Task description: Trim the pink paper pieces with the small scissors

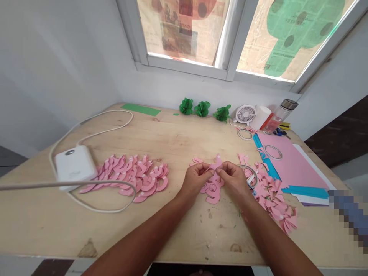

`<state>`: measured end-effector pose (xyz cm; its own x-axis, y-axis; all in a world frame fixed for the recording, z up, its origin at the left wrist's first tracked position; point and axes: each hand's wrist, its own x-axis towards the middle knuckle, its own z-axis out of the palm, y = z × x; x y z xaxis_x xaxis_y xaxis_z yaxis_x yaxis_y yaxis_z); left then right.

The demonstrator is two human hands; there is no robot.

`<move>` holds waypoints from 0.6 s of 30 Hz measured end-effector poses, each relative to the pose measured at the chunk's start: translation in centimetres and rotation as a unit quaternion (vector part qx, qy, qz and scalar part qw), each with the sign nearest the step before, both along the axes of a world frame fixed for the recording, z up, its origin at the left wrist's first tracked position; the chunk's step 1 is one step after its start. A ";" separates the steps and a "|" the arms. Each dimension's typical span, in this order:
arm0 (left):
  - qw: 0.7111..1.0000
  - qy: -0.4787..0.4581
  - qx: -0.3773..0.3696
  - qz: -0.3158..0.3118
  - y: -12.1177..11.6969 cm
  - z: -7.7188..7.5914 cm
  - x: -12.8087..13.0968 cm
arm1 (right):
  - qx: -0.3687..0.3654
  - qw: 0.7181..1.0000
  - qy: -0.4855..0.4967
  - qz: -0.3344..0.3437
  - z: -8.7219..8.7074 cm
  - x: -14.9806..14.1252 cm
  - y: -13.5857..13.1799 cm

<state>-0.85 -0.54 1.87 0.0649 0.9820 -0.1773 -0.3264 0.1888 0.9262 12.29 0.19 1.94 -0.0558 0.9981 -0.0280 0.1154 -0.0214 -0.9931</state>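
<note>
Left hand (198,176): thumb and forefinger pinching one side of a small, curved piece of pink paper (216,165). Right hand (233,178): likewise pinching, at the other side of the same piece. Position: above the pale wooden table (178,234), right of its middle, nearer the near edge than the far one.

Beneath and just before the fingers: a small group of curved pink paper cut-outs (213,196). Risk: a lowered knuckle could push these out of order.

Held piece. Risk: thin stock under two opposed pinches; an uneven pull would probably crease or tear it.

Toward the table's left edge: a large bank of overlapping pink paper arcs (143,179), with a white, rounded plastic box (75,167) against its left end. A white cable (126,183) loops across the bank's near side. Risk: a tug on the cable could drag the arcs apart.

Beside the right hand, toward the right edge: a heap of angular pink paper scraps (273,199). Risk: colour matches, so a cut-out straying there could be lost among offcuts.

Near the far right corner: a small white desk fan (245,114); whether running, cannot tell. Risk: a draught could lift loose paper.
</note>
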 end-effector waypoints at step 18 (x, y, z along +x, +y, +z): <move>1.000 -0.012 -0.007 0.004 0.0 -0.5 0.0 | -0.024 0.999 0.043 0.023 -0.3 0.3 0.1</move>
